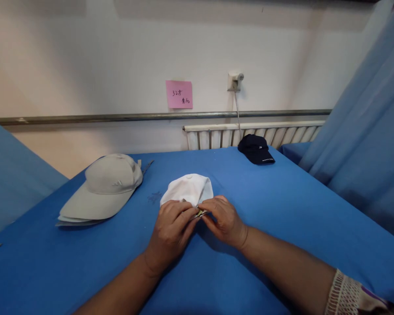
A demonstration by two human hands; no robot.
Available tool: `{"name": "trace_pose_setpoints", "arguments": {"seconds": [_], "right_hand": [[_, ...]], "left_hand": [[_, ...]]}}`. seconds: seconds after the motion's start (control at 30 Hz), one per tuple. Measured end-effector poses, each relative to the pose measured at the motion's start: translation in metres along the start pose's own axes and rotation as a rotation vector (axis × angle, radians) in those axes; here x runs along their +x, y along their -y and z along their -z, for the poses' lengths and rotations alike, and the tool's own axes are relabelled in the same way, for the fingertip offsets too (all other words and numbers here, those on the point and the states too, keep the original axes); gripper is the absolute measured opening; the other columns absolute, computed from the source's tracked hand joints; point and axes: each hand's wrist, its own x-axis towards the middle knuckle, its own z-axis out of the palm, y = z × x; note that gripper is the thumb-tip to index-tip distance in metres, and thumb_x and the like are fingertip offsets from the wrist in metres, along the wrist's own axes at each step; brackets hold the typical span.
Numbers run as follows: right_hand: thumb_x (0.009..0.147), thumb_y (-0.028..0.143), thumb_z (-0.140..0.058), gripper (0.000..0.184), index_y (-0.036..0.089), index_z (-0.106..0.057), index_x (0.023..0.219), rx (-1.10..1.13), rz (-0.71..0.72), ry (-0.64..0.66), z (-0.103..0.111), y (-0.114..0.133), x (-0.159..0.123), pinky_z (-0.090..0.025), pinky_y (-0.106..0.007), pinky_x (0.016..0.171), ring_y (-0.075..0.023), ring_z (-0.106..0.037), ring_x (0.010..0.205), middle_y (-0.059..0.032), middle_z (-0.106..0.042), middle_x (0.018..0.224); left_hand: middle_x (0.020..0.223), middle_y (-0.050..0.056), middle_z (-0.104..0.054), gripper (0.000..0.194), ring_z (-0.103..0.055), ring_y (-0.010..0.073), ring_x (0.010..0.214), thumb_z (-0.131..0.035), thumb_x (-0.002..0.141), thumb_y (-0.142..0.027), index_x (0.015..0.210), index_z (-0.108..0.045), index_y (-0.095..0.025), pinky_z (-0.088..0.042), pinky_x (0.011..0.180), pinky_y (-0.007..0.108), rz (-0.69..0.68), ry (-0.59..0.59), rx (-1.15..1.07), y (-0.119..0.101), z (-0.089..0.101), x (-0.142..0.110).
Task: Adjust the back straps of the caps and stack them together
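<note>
A white cap (pixel 188 187) rests on the blue-covered table (pixel 265 245) in front of me, its rounded crown facing away. My left hand (pixel 172 225) grips its near edge from the left, fingers bent over the fabric. From the right, my right hand (pixel 225 221) pinches the same edge between thumb and fingers. A small yellowish and dark bit (pixel 201 213) shows between the two sets of fingertips; what it is I cannot make out. Both hands cover much of the cap's near side.
Stacked light-grey caps (pixel 108 183) lie at the left. A dark navy cap (pixel 256 148) sits at the far right edge near a radiator (pixel 216 138). A pink note (pixel 179 94) and a plugged socket (pixel 235 82) are on the wall. Blue curtains (pixel 364 122) hang on both sides.
</note>
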Motion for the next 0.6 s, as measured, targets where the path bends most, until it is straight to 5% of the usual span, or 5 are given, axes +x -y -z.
{"name": "trace_pose_setpoints", "arguments": {"seconds": [0.37,0.6], "right_hand": [[0.097,0.020,-0.056,0.022,0.021,-0.052,0.119,0.055,-0.056,-0.019,-0.0020,0.0028,-0.0024,-0.053,-0.037,0.082,-0.0205,-0.068,0.088,-0.0073,-0.072,0.099],[0.098,0.017,-0.052,0.018,0.022,-0.056,0.114,0.090,-0.078,-0.026,-0.0026,0.0031,-0.0029,-0.053,-0.035,0.083,-0.0183,-0.068,0.086,-0.0053,-0.073,0.100]], "left_hand": [[0.104,0.010,-0.071,0.030,-0.061,0.0227,0.096,-0.064,0.090,-0.012,0.120,-0.062,-0.017,-0.044,0.090,0.041,-0.064,0.058,0.124,0.0011,0.0053,0.0008],[0.098,0.006,-0.075,0.019,-0.060,0.0212,0.087,-0.066,0.090,-0.017,0.109,-0.066,-0.019,-0.041,0.086,0.040,-0.075,0.050,0.157,0.0014,0.0041,0.0031]]}}
